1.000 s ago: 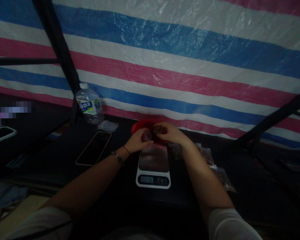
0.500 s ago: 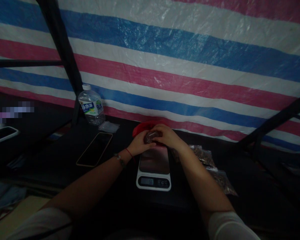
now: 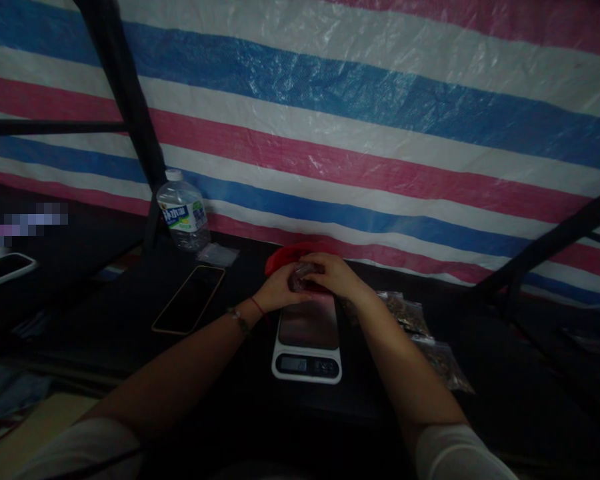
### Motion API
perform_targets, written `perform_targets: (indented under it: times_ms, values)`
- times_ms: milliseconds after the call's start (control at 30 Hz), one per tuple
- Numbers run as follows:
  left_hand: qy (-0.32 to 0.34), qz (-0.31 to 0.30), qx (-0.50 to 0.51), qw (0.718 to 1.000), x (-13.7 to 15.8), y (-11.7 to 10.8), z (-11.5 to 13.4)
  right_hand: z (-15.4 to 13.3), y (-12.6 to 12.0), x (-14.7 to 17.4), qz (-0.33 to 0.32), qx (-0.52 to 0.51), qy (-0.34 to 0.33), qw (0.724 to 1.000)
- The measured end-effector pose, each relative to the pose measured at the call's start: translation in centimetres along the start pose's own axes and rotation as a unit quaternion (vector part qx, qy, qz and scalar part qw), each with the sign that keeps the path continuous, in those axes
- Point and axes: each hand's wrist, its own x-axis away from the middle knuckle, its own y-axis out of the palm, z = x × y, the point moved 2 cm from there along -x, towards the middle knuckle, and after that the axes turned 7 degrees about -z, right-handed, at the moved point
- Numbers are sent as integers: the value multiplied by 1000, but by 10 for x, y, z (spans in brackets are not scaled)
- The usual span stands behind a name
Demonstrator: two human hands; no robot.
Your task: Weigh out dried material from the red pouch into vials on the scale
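Over the far end of a white digital scale [image 3: 307, 327], both hands are closed around a small clear plastic bag [image 3: 303, 275] with something dark in it. My left hand [image 3: 280, 287] grips the bag's left side, thumb toward me, with a red cord and a beaded bracelet on the wrist. From the right, my right hand [image 3: 336, 273] curls its fingers over the bag's top and right side. Just behind the hands lies a red plastic bag or container [image 3: 280, 257], mostly covered by them. The scale's display is lit, but its digits are too dim to read surely.
Filled zip bags [image 3: 445, 363] of brownish pieces lie by my right forearm. Left of the scale are a phone [image 3: 189, 300], a clear bottle [image 3: 183, 210] and flat empty bags [image 3: 219, 255]. Another phone [image 3: 5, 270] is far left. A striped tarp [image 3: 330, 160] and dark poles [image 3: 125, 93] stand behind.
The digits on the scale's display look different now. Both hands keep their hold on the small bag, with only a slight shift of the fingers.
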Motion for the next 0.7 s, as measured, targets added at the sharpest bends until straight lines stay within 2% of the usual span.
perform_targets:
  times_ms: [167, 300, 433, 533, 600, 700]
  values:
    - [-38, 57, 5, 998, 1, -5, -4, -7, -4, 3, -22, 3, 26, 999]
    - [-23, 142, 20, 989, 2, -13, -11, -9, -7, 4, -42, 44, 18, 998]
    - [0, 231, 44, 972, 3, -21, -17, -3, 8, 6, -169, 53, 29, 984]
    - [-1, 254, 48, 966, 3, -23, -18, -2, 17, 9, -240, 89, 46, 966]
    - [-9, 253, 49, 966, 3, -23, -19, -4, 15, 11, -244, 90, 48, 964]
    - [-9, 251, 59, 966, 4, -21, -20, -4, 2, 11, -190, 35, 41, 980]
